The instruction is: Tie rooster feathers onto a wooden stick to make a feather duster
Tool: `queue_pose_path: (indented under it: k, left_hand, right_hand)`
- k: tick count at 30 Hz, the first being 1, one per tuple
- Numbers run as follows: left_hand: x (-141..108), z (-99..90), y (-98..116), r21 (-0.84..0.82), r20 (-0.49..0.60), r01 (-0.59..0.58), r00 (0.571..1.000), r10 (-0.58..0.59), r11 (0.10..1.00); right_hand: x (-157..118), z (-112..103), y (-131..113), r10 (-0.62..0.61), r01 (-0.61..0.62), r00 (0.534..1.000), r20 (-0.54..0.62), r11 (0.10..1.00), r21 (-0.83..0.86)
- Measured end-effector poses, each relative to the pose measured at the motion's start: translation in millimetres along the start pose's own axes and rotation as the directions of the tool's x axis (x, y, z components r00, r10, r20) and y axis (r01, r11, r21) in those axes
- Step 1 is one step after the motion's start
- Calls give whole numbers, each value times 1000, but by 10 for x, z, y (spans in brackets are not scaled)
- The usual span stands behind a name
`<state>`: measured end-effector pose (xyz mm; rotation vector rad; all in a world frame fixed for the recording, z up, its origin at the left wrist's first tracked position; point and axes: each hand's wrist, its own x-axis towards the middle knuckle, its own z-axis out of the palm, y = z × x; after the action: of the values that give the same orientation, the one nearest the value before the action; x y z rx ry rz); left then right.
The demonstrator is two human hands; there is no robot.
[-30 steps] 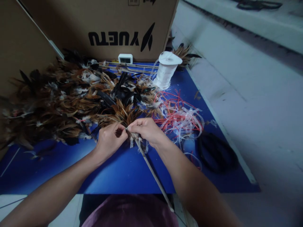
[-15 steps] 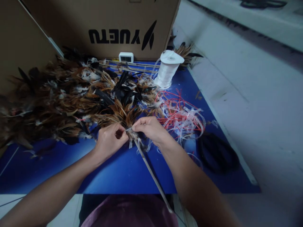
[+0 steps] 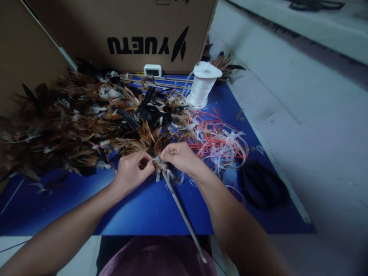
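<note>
Between my two hands runs a short stretch of pale ribbon (image 3: pixel 156 158). My left hand (image 3: pixel 134 168) pinches its left end between thumb and forefinger. My right hand (image 3: pixel 178 156) pinches the other end, its fingers curled. Just under the ribbon is a bundle of brown feathers (image 3: pixel 149 138) bound at the top of a thin stick (image 3: pixel 184 216). The stick slants down to the right, past the table's front edge. Ribbon ends hang beside the binding. The exact wrap of the ribbon round the stick is hidden by fingers and fluff.
Loose brown and black feathers (image 3: pixel 71 126) cover the left of the blue table (image 3: pixel 138 218). A white ribbon spool (image 3: pixel 202 86), tangled red and clear strips (image 3: pixel 221 145) and a dark object (image 3: pixel 263 186) lie right. Behind stand a small white device (image 3: pixel 152 70) and a cardboard box (image 3: pixel 94 23).
The lower end of the stick has shifted slightly left and down. Both hands keep their pinches on the ribbon, nearly unmoved.
</note>
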<state>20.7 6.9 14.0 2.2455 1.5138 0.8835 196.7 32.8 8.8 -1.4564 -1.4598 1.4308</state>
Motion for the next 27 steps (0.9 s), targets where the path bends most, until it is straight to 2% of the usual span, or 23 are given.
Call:
queue_pose_path:
  k: [4,8,13,19,23,27]
  left_hand:
    - [10,-19,-10,-39,16,2,1000,-2,999]
    - [14,-24,-5,-56,19,24,1000,-23,998]
    - [23,-29,-3,-55,36,40,999,-38,998]
    - [26,-31,-13,-28,36,18,999,-17,999]
    - [14,-26,-13,-24,15,13,1000,-13,1000]
    - [14,-33,-5,45,-9,-44,999,44,998]
  right_hand:
    - [-30,-22,19,-52,62,996,76,989,-135]
    - [-71,-8,13,-74,87,991,113,989,-119]
    - [-63,6,41,-63,73,991,120,994,-83]
    - [-20,-54,57,-65,80,991,120,989,-128]
    - [-18,-128,1,-122,135,988,91,979,-154]
    - [-44,-184,-83,-107,118,991,78,982,-147]
